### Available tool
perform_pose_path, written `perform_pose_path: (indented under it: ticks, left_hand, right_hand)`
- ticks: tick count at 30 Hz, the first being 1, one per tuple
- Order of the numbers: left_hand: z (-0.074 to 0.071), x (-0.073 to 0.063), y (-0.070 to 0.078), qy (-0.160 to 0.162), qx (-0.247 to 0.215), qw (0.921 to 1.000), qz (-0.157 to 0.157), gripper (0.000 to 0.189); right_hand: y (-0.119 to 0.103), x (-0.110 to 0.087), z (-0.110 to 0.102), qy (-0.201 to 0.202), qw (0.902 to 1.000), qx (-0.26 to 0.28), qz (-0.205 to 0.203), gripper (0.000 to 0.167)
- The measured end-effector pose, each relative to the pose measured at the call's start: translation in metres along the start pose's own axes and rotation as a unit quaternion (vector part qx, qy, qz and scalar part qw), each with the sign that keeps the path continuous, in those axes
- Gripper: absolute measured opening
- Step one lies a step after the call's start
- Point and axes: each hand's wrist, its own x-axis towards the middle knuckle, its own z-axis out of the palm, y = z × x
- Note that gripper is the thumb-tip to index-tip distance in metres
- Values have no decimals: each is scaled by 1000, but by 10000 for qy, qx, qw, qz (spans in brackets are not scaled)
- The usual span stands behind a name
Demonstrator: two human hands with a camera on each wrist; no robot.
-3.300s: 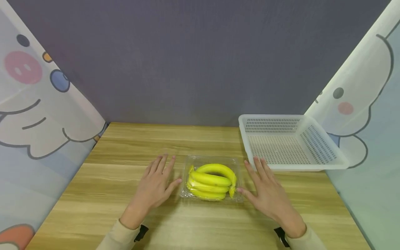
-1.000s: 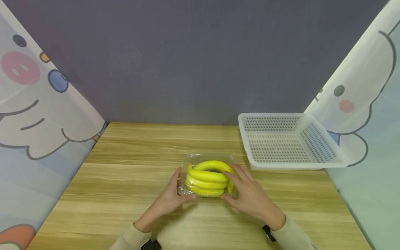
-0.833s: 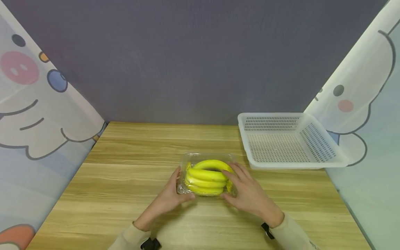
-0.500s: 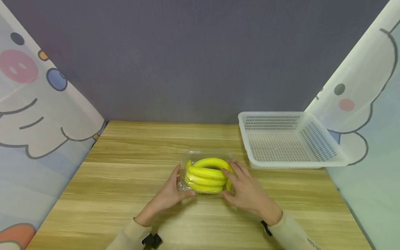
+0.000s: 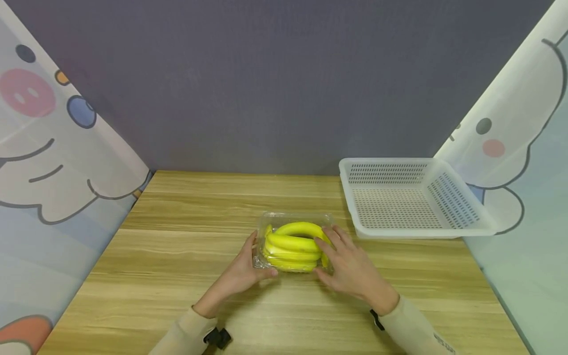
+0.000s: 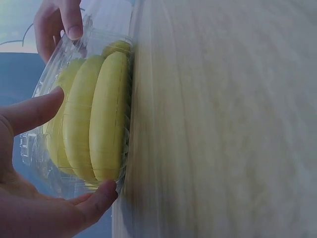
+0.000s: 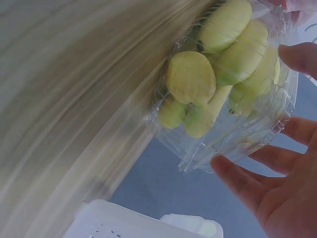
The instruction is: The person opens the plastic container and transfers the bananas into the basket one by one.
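A bunch of yellow bananas (image 5: 293,242) lies inside a clear plastic clamshell box (image 5: 290,215) on the wooden table. My left hand (image 5: 241,271) grips the box's left end, thumb at the near side and fingers along the end. Over the right end, my right hand (image 5: 352,271) holds the box with its thumb at the near edge and its fingers bent over the lid. The left wrist view shows the box (image 6: 79,42) resting low against the tabletop. From the right wrist, fingertips (image 7: 225,163) show at the box's clear corner.
A white perforated plastic basket (image 5: 426,231) stands at the table's back right. Behind the wooden table (image 5: 186,217) rises a dark grey wall (image 5: 284,88). Cartoon-printed panels (image 5: 501,148) flank both sides.
Both hands lay spread flat on either side of the box at first; they have closed in and taken hold of its two ends. Over the last second they have barely moved.
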Motion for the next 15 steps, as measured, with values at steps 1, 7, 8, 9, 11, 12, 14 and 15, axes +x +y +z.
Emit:
perform_pose_path:
  ticks: [1, 7, 8, 9, 11, 12, 14, 15]
  left_hand:
    - [0, 0, 0, 3, 3, 10000, 8, 121]
    - [-1, 4, -1, -11, 49, 10000, 59, 121]
    - [-2, 4, 0, -14, 71, 9999, 77, 122]
    - [-2, 5, 0, -15, 108, 9999, 73, 122]
    - [-3, 6, 2, -6, 191, 9998, 65, 122]
    - [-3, 6, 2, 8, 230, 9997, 60, 121]
    - [-3, 5, 4, 20, 277, 9996, 25, 121]
    - [-3, 4, 4, 17, 308, 9995, -13, 120]
  right_hand:
    - [0, 0, 0, 4, 10000, -5, -16, 70]
    - [3, 2, 4, 85, 10000, 14, -50, 69]
    - [3, 2, 4, 100, 9999, 12, -43, 69]
    - [3, 2, 4, 118, 9999, 12, -41, 69]
    - [3, 2, 4, 128, 9999, 10, -28, 69]
    - [3, 3, 4, 123, 9999, 4, -24, 69]
    - [2, 3, 4, 95, 10000, -14, -25, 69]
    - [2, 2, 4, 80, 10000, -22, -27, 68]
